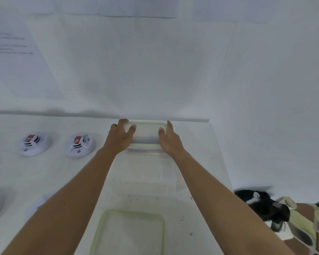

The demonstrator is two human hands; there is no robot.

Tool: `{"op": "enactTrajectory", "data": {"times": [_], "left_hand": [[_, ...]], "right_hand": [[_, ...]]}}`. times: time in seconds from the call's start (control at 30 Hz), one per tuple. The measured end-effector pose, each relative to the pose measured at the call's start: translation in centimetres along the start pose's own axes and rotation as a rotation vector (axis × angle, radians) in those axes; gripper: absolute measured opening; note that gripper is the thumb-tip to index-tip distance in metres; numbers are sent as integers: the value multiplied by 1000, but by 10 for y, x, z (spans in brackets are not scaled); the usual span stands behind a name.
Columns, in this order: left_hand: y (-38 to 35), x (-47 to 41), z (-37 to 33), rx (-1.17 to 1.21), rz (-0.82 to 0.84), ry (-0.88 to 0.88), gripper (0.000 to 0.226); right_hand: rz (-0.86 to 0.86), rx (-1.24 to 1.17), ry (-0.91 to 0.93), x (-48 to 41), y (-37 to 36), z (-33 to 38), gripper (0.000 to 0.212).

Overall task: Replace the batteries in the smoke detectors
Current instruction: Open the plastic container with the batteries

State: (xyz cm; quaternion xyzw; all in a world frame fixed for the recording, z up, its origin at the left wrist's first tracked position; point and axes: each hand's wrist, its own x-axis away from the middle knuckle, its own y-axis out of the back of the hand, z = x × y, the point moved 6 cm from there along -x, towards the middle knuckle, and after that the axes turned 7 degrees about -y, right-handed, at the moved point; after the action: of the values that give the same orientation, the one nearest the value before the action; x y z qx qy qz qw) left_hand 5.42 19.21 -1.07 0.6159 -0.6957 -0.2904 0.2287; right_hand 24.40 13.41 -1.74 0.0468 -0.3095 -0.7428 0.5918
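Hands (118, 139) (170, 140) grip container (145, 130) – (both ends).

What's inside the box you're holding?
Only its pale lid shows, gripped by the left hand and right hand. Lid and hands cover the clear box, so what's in it can't be seen.

Wall (155, 70) backs the container (145, 129); detectors (79, 145) stand left.

**Container behind, lid in front**

On the white tabletop (191, 172), a clear plastic container with a pale green rim (145, 131) sits at the far edge against the wall. The left hand (121, 137) grips its left end, the right hand (168, 139) its right. A flat clear green-edged lid (129, 234) lies nearer, at the front. Left of the container lie the nearer round white smoke detector (80, 145) and, further left, the outer round white smoke detector (34, 144).
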Motion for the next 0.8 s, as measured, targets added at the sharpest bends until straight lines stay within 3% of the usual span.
{"op": "enactTrajectory", "data": {"times": [0.3,0.5,0.67,0.8], "left_hand": [[-4,-4,14,150,142,81,51],[1,-4,14,173,74,61,47],[1,-11,11,46,94,4,60],[3,-14,-5,-81,169,-198,63]], "right_hand": [[3,4,12,-5,-2,-3,61],[9,17,8,-4,0,-1,61],[17,51,-18,-8,2,-5,61],[33,76,-1,-7,8,1,61]]}}
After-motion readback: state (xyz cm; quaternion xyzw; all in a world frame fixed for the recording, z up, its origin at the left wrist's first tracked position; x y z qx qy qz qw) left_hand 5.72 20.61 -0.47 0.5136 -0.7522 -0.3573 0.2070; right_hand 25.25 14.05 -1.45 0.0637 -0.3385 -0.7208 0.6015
